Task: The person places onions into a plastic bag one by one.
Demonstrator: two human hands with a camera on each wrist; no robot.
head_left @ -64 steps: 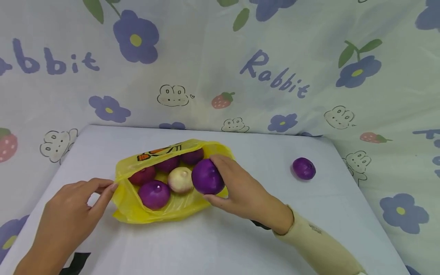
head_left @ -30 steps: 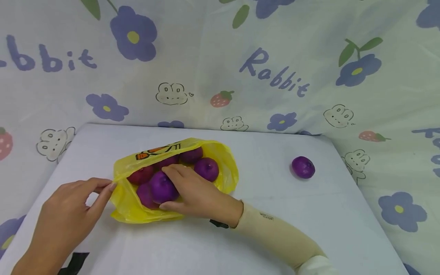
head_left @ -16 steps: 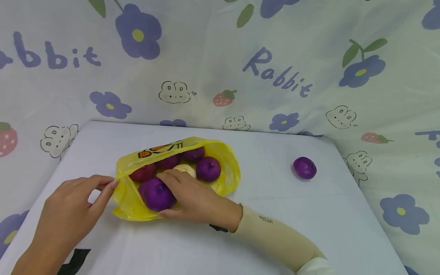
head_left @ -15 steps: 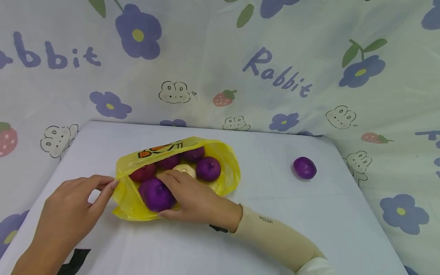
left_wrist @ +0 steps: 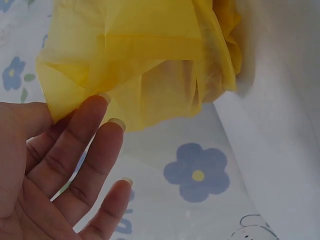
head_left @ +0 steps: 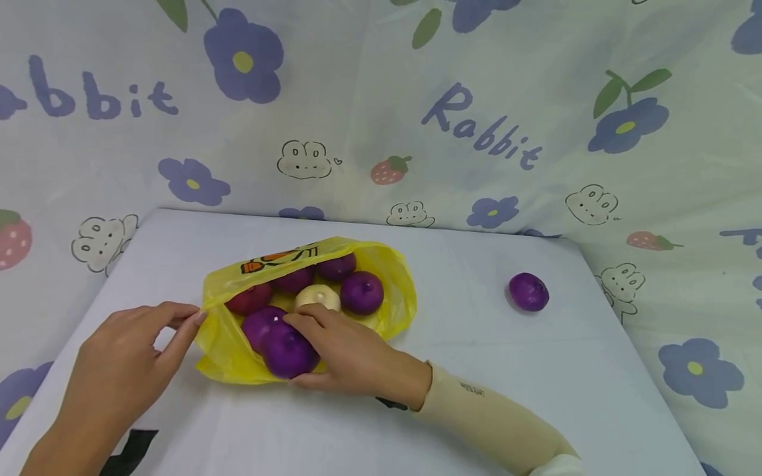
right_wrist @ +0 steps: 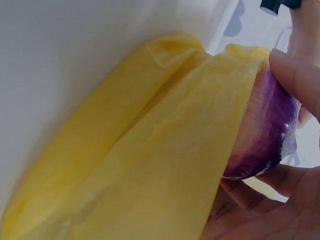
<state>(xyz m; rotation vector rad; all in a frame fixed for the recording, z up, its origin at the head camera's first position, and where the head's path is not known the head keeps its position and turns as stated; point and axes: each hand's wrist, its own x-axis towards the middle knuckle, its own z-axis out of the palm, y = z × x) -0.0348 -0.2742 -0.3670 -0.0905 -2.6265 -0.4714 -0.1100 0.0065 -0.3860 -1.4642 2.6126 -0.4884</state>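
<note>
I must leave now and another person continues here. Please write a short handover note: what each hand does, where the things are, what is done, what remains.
Left hand: pinches the rim of the thin yellow plastic bag and holds its mouth open.
Right hand: inside the mouth, fingers curled round a round purple onion at the bag's front edge.
In the bag: several more purple onions and one pale whitish onion.
Outside: one small purple onion lies alone on the white table, to the right.
Done: most onions are bagged.
Left: probably the lone onion.
</note>
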